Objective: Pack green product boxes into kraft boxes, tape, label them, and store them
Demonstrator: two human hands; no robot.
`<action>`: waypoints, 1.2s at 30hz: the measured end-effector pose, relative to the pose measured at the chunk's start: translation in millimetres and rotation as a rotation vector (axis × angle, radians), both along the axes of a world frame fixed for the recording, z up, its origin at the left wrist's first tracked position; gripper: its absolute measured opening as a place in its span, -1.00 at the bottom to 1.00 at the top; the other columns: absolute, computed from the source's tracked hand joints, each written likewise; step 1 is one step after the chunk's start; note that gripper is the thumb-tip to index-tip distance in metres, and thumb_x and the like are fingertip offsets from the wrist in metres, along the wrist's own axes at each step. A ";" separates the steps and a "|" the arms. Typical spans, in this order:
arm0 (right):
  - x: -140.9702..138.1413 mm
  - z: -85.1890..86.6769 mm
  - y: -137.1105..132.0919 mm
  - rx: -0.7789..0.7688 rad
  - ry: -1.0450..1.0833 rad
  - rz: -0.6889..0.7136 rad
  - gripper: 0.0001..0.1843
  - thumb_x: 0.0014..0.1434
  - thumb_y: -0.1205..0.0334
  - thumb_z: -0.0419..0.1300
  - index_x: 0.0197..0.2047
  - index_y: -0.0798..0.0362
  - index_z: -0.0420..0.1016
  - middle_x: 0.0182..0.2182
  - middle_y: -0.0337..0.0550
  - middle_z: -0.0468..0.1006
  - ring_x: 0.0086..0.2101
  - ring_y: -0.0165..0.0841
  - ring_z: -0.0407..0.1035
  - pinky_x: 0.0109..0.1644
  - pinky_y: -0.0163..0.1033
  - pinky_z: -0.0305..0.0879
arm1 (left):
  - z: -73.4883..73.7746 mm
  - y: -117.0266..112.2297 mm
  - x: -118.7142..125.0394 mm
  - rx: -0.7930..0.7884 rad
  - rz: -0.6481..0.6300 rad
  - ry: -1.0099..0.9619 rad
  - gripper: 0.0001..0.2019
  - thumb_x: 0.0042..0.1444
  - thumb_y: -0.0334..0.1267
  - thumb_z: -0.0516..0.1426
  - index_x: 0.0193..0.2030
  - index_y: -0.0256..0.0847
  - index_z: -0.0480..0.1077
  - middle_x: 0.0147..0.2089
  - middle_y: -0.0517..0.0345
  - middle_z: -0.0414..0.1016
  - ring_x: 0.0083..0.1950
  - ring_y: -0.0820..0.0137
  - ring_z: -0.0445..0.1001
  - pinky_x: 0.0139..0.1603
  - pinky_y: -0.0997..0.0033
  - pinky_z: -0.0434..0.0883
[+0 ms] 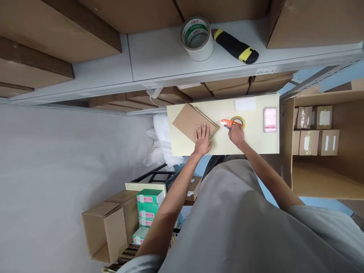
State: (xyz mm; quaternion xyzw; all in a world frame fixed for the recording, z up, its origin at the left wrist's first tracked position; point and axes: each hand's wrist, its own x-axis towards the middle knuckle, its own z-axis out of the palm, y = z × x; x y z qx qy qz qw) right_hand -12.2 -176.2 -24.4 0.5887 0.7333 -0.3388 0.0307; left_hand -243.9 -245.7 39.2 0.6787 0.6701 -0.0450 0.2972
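My left hand point(203, 139) lies flat on a folded piece of brown cardboard point(186, 121), fingers stretched out near its lower right edge. The cardboard rests at an angle on the pale yellow tabletop point(256, 146). My right hand point(236, 133) is closed around a small orange tool point(227, 123) that points left toward the cardboard's corner. Its exact kind is too small to make out. Just behind those fingers a roll of yellow tape point(242, 120) lies on the table, partly covered by the hand and tool.
A white paper point(245, 104) and a pink-and-white box point(270, 120) lie on the table. The shelf above bears a tape roll point(199, 41) and a black-and-yellow knife point(236, 45). A large carton point(321, 182) stands right; an opened carton point(113, 223) and green boxes point(149, 208) sit lower left.
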 end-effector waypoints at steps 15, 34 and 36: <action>-78.7 19.4 -50.8 -0.290 0.628 -0.597 -0.20 0.69 -0.19 -0.25 0.55 0.09 0.51 0.55 -0.01 0.49 0.58 -0.22 0.29 0.76 -0.05 0.00 | -2.6 -24.6 -15.3 0.059 -0.132 -0.136 0.10 0.30 -0.08 0.27 0.84 -0.27 -0.19 0.86 -0.20 -0.32 0.87 -0.18 -0.43 0.79 -0.43 -0.36; -116.5 52.4 -69.1 -0.558 0.898 -1.267 -0.37 0.63 -0.25 -0.04 0.08 0.03 0.69 0.28 0.17 0.73 0.32 -0.14 0.60 0.54 0.08 0.43 | 44.8 146.3 -119.1 0.003 0.265 -0.165 -0.16 0.50 0.38 -0.04 0.34 -0.39 0.59 0.37 -0.51 0.64 0.51 -0.26 0.52 0.58 -0.18 0.32; -116.1 63.0 -78.0 -0.458 0.911 -1.278 -0.40 0.61 -0.23 -0.01 0.09 0.01 0.70 0.24 0.08 0.77 0.29 -0.15 0.62 0.53 0.05 0.44 | 58.3 123.1 -130.0 0.090 0.239 -0.165 -0.19 0.50 0.42 -0.05 0.15 -0.33 0.68 0.26 -0.46 0.71 0.40 -0.22 0.60 0.44 -0.02 0.44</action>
